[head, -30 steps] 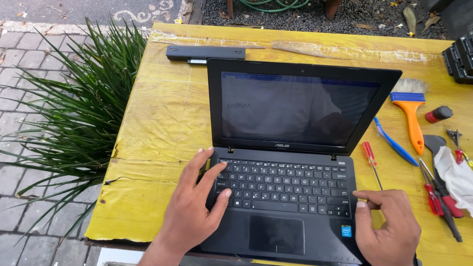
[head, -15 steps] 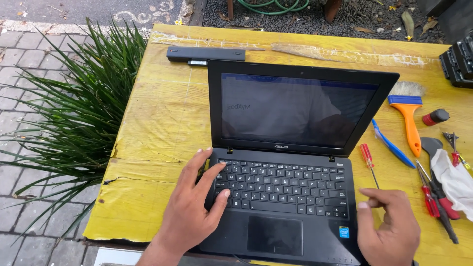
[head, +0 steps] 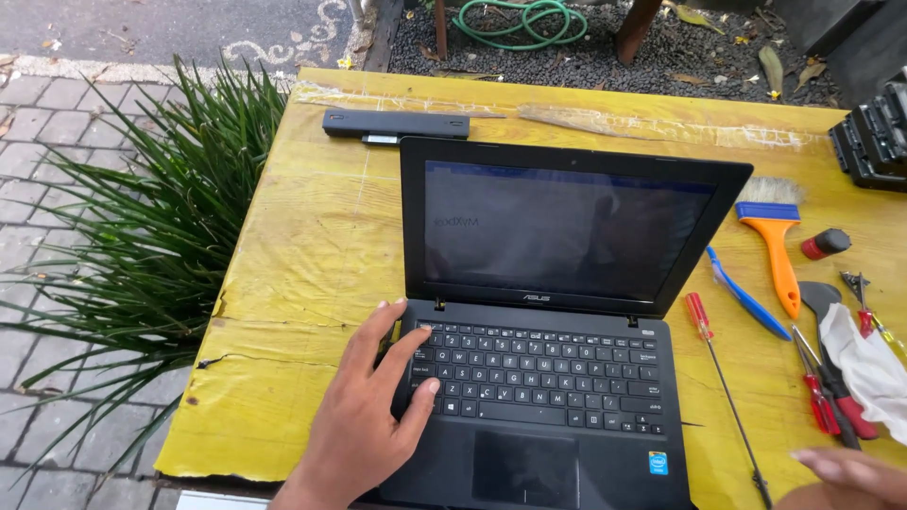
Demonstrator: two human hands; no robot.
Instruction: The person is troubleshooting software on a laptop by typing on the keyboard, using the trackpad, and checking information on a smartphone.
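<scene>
While my left hand [head: 364, 430] lay with fingers spread on the laptop [head: 548, 378] keyboard's left end, my right hand [head: 846, 472] hovered off its right corner, fingers unclear.

Bare left hand [head: 364, 430], right hand [head: 846, 472]; no sleeves, rings.

Outdoor repair spot, yellow table [head: 312, 246], screwdrivers [head: 723, 378], paving [head: 57, 161]

A yellow bench [head: 312, 274] carries an open black laptop [head: 548, 378] under the left grip [head: 364, 425]. Beyond it lies a black battery bar [head: 395, 124]. Toward the right grip [head: 850, 472] lie a red screwdriver [head: 723, 378], a blue tool [head: 746, 295], an orange brush [head: 775, 246] and a white cloth [head: 864, 364].
</scene>
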